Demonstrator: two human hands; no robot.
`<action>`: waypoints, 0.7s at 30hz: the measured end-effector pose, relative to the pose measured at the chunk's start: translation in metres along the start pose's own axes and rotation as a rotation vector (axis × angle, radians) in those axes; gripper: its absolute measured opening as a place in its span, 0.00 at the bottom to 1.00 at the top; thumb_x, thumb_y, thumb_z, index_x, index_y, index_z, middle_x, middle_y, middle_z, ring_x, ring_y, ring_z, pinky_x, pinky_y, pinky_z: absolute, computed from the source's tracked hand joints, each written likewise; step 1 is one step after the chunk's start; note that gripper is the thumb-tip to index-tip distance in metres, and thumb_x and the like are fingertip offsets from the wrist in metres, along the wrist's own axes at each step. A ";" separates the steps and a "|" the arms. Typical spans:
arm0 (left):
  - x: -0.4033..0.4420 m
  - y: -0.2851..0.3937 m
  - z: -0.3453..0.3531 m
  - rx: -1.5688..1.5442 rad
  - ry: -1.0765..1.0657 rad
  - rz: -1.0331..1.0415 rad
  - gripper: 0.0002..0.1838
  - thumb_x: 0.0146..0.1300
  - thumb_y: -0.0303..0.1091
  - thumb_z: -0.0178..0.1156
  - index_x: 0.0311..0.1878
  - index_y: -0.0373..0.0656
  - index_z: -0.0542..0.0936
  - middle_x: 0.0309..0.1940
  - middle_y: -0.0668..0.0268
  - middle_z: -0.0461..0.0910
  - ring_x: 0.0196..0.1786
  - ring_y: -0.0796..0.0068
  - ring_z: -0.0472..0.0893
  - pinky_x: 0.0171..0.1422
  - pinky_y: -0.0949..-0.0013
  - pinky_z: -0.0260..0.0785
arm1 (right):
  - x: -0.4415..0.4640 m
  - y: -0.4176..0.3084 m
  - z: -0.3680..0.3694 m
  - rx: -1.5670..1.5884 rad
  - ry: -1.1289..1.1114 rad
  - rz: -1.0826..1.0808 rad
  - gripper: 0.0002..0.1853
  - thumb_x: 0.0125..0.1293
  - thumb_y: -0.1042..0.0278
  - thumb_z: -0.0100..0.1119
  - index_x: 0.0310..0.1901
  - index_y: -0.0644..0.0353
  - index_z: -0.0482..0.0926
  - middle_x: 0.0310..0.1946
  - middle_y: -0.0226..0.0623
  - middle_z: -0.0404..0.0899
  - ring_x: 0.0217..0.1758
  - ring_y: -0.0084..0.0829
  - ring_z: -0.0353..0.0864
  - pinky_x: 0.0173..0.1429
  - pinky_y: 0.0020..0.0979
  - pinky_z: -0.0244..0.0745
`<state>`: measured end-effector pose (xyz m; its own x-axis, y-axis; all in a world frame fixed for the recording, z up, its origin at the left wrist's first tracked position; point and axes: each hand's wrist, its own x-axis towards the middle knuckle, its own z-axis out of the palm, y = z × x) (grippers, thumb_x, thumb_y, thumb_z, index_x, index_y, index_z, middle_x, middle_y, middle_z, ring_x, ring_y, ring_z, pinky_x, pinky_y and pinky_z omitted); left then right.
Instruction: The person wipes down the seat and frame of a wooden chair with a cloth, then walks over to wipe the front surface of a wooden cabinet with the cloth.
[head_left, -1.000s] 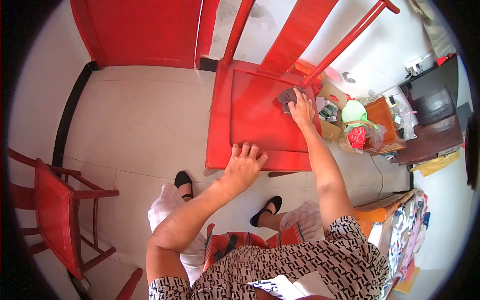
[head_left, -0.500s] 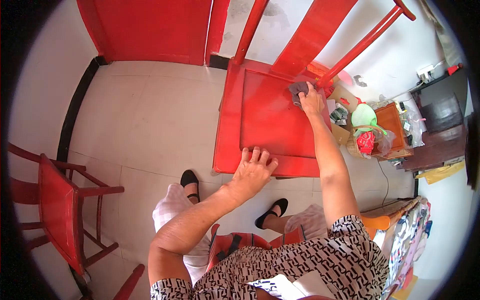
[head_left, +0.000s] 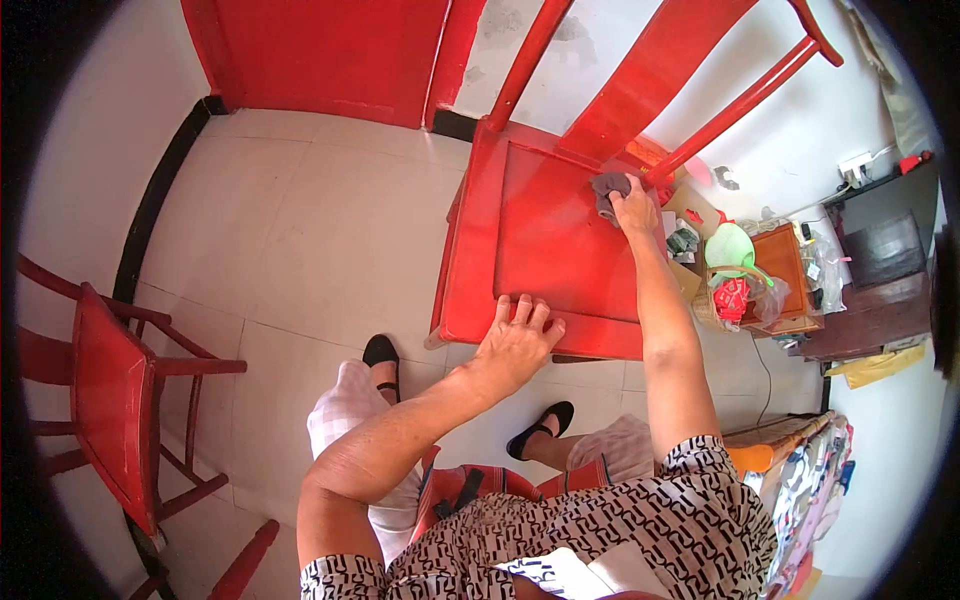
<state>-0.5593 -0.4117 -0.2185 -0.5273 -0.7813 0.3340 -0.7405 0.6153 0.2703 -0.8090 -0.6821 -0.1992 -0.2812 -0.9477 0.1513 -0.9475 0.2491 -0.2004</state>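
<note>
A red wooden chair point(head_left: 565, 235) stands in front of me, its slatted back toward the wall. My left hand point(head_left: 518, 342) rests on the front edge of the seat with its fingers apart and nothing in it. Near the back right corner of the seat, my right hand point(head_left: 635, 208) is closed on a dark grey-brown cloth point(head_left: 610, 195), which lies against the seat surface. The palm side of the right hand is hidden.
Another red chair point(head_left: 115, 405) stands at the left. Right of the seat are a cardboard box point(head_left: 690, 205), a basket point(head_left: 707, 305) with a green item, and a dark cabinet point(head_left: 870, 310). A red door point(head_left: 320, 60) is at the top left.
The view has shifted, moving the chair rightward in the picture. The cloth and my right hand have stayed near the seat's back right corner. My left hand remains on the front edge.
</note>
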 end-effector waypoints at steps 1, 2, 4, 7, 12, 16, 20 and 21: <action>0.000 0.000 0.000 0.002 0.001 0.001 0.33 0.53 0.43 0.74 0.62 0.45 0.77 0.60 0.49 0.72 0.66 0.45 0.71 0.69 0.38 0.63 | 0.000 0.001 0.001 0.002 0.017 -0.014 0.33 0.62 0.49 0.61 0.70 0.36 0.70 0.60 0.43 0.80 0.63 0.52 0.79 0.63 0.54 0.75; 0.000 0.000 -0.001 0.005 0.003 0.002 0.33 0.53 0.43 0.74 0.62 0.45 0.77 0.60 0.49 0.73 0.66 0.45 0.71 0.69 0.38 0.63 | 0.001 0.003 0.002 0.019 0.022 -0.014 0.32 0.61 0.49 0.62 0.69 0.36 0.70 0.60 0.43 0.80 0.63 0.52 0.79 0.63 0.54 0.75; 0.000 0.000 0.000 0.009 0.007 -0.001 0.33 0.53 0.43 0.74 0.62 0.46 0.77 0.59 0.49 0.73 0.66 0.45 0.71 0.69 0.38 0.63 | 0.006 0.007 0.007 0.053 0.031 -0.017 0.32 0.61 0.50 0.62 0.68 0.37 0.71 0.61 0.43 0.79 0.63 0.52 0.79 0.62 0.54 0.76; 0.000 0.000 0.002 0.015 0.011 -0.004 0.33 0.53 0.44 0.74 0.62 0.46 0.77 0.59 0.50 0.73 0.66 0.45 0.71 0.68 0.38 0.63 | 0.004 0.014 0.008 0.096 0.020 -0.073 0.32 0.61 0.50 0.63 0.69 0.36 0.70 0.61 0.43 0.79 0.62 0.52 0.79 0.61 0.54 0.76; 0.003 0.000 0.000 0.023 0.001 0.006 0.33 0.52 0.44 0.74 0.62 0.46 0.77 0.57 0.50 0.74 0.65 0.46 0.71 0.66 0.39 0.63 | -0.009 0.000 0.013 -0.054 0.121 -0.016 0.32 0.62 0.50 0.62 0.69 0.37 0.69 0.60 0.44 0.80 0.60 0.52 0.79 0.60 0.54 0.77; 0.003 -0.001 0.000 0.038 0.003 0.012 0.33 0.52 0.44 0.74 0.62 0.46 0.78 0.57 0.50 0.73 0.64 0.46 0.72 0.65 0.40 0.64 | -0.002 0.005 0.013 -0.036 0.079 -0.044 0.32 0.63 0.49 0.60 0.70 0.38 0.69 0.58 0.47 0.81 0.60 0.53 0.80 0.60 0.55 0.77; 0.002 -0.001 0.001 0.037 0.014 0.005 0.33 0.52 0.43 0.74 0.62 0.46 0.77 0.57 0.50 0.73 0.64 0.46 0.72 0.67 0.38 0.64 | -0.002 0.001 0.004 -0.014 0.016 -0.040 0.32 0.63 0.48 0.60 0.70 0.39 0.69 0.57 0.47 0.82 0.60 0.54 0.80 0.61 0.54 0.76; 0.001 0.000 0.001 0.036 0.019 0.005 0.33 0.52 0.43 0.74 0.62 0.46 0.77 0.57 0.50 0.73 0.64 0.46 0.72 0.67 0.38 0.63 | -0.001 0.000 0.000 -0.005 -0.007 -0.033 0.32 0.63 0.48 0.60 0.70 0.39 0.69 0.57 0.47 0.82 0.61 0.54 0.80 0.61 0.54 0.76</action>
<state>-0.5603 -0.4132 -0.2193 -0.5233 -0.7759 0.3522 -0.7527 0.6147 0.2359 -0.8084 -0.6815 -0.1988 -0.2487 -0.9568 0.1505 -0.9569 0.2187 -0.1910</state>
